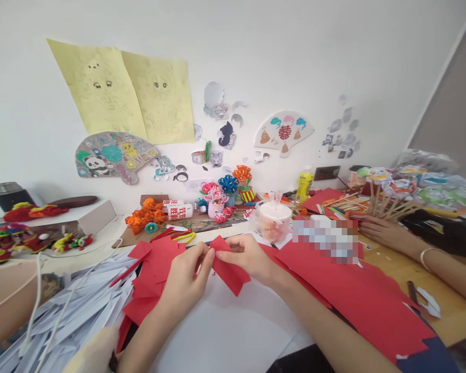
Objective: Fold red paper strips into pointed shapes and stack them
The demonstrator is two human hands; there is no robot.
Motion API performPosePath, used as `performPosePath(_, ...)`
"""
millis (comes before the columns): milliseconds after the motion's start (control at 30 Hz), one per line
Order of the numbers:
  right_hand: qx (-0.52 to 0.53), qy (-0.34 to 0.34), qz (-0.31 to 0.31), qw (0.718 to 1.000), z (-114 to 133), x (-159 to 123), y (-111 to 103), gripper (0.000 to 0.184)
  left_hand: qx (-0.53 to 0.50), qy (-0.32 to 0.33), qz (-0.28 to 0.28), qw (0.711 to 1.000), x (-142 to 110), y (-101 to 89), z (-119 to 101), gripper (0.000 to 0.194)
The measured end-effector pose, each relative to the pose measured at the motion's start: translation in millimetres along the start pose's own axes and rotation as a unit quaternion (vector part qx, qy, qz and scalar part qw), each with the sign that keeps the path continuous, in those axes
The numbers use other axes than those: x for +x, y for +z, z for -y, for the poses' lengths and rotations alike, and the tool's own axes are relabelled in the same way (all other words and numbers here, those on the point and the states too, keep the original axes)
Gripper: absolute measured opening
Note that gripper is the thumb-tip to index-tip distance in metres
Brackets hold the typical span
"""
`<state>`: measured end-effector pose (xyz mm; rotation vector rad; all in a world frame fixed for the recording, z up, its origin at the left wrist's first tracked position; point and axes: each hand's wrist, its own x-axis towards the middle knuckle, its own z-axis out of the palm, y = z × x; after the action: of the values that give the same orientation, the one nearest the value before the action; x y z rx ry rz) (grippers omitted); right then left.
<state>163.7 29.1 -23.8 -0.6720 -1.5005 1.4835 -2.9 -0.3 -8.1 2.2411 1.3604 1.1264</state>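
Note:
Pinched between both sets of fingertips is a small piece of folded red paper (232, 273), with a crease running along it. My left hand (190, 269) grips its upper left edge, thumb against forefinger. On the other side, my right hand (248, 256) holds the top edge with thumb and curled fingers. Below them lies a large white sheet (233, 326). A pile of red paper pieces (155, 274) sits just left of my left hand. Larger red sheets (345, 290) spread to the right, under my right forearm.
Many folded white paper strips (81, 311) heap at the left, crossed by a white cable (39, 305). A lidded plastic cup (274, 220) stands behind my hands. A co-worker's hand (388, 235) rests at the right near wooden sticks (392, 207). A yellow bottle (304, 185) stands near the wall.

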Motion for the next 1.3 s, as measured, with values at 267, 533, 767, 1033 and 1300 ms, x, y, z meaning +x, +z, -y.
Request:
performPosePath(267,0.011,-0.012,0.011,1.000,3.3,0.7,1.3,0.033,0.041,0.059,-0.036,0.997,-0.9,3.1,2.4,0.032)
performPosePath(533,0.004,-0.036,-0.028,0.999,-0.8,2.4,-1.0,0.026,0.030,0.033,-0.030,0.999,-0.2,1.9,1.3,0.034)
performPosePath(767,0.025,-0.005,-0.006,1.000,0.6,3.7,-2.3,0.026,0.065,0.088,-0.036,0.993,0.0,2.6,0.5,0.030)
performPosePath(1033,0.030,-0.023,0.021,0.999,-3.6,5.3,-4.7,0.027,0.056,0.083,-0.016,0.995,-0.6,2.1,1.5,0.032)
performPosePath(1300,0.009,-0.008,0.007,1.000,-1.0,3.3,-3.9,0.032,0.002,-0.005,-0.006,1.000,1.5,0.3,3.8,0.034)
